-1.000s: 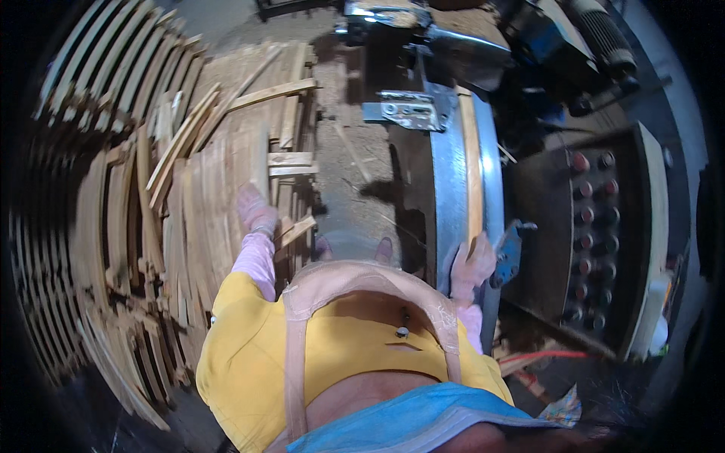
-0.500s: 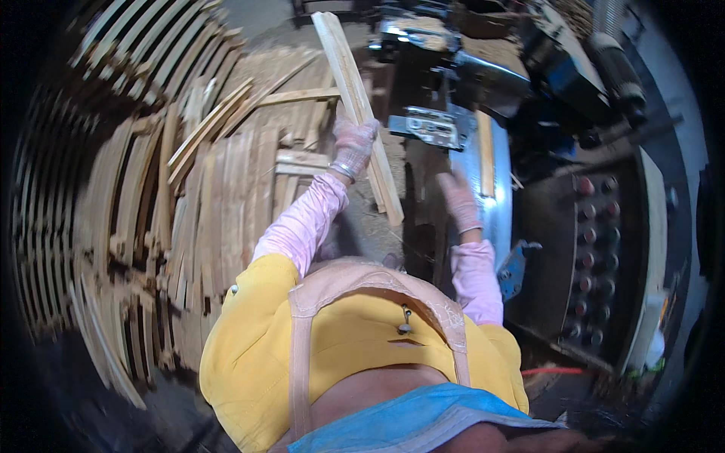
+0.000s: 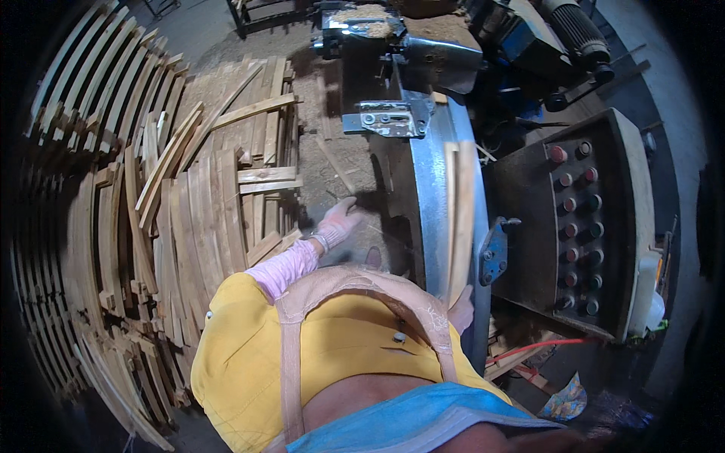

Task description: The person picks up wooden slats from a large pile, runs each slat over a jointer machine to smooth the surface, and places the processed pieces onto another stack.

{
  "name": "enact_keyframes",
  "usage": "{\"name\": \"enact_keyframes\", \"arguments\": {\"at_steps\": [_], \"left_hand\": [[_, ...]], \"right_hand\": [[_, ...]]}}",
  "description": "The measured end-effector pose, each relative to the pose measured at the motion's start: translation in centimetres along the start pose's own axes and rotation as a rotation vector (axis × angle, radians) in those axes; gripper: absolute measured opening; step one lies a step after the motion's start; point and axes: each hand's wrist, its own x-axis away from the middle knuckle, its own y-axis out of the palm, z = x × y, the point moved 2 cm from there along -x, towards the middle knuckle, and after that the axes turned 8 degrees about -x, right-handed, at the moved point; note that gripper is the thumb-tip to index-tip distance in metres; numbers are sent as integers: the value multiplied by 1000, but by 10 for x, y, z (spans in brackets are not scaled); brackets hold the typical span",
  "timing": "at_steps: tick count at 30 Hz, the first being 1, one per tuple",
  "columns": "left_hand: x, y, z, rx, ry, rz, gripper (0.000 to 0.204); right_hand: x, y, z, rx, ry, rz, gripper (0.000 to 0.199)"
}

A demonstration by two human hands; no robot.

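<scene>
My left hand (image 3: pixel 337 223), in a pale work glove, is in front of me over the sawdust-strewn floor. Nothing is in it, and its fingers reach forward. On the right, my right hand (image 3: pixel 461 309) grips the near end of a long wooden strip (image 3: pixel 464 219), partly hidden by my yellow clothing. That strip lies lengthwise on the shiny metal bed (image 3: pixel 432 196) of a woodworking machine and is blurred by motion. Along its left side shows a second, thinner strip (image 3: pixel 451 177). Ahead of them a metal guide bracket (image 3: pixel 389 119) is mounted over the bed.
Stacks of wooden strips (image 3: pixel 200 215) fill the left side, with loose pieces across the top. A control panel (image 3: pixel 578 226) with red and dark buttons stands right of the bed. A blue metal bracket (image 3: pixel 495 253) juts beside the bed. Wood shavings (image 3: pixel 362 15) cover the machine's top.
My left hand has let go of the long wooden pieces it held up and come lower. My right hand has drawn back toward me and taken hold of a strip on the bed. The view has shifted.
</scene>
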Motion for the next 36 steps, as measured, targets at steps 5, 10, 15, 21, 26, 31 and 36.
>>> {"name": "enact_keyframes", "arguments": {"at_steps": [5, 10, 15, 21, 26, 31, 36], "left_hand": [[16, -55, -61, -156, -99, 202, 67], [3, -165, -74, -268, -184, 412, 65], [0, -333, -157, -778, -221, 870, 62], [37, -486, -242, -1113, -703, 695, 42], [61, -503, -268, -1150, -778, 527, 36], [74, -500, -240, -1150, -802, 585, 25], [125, -460, -169, -1060, -732, 737, 38]], "right_hand": [[-133, 67, -44, -47, -462, 663, 79], [-216, 56, -156, -80, -484, 605, 75], [-202, 53, -185, -7, -514, 506, 64], [-55, 51, -24, 282, -327, 346, 65], [-12, 43, 62, 375, 19, 113, 75], [-70, 47, -31, 204, -325, 470, 65], [-178, 52, -137, 144, -623, 584, 54]]}}
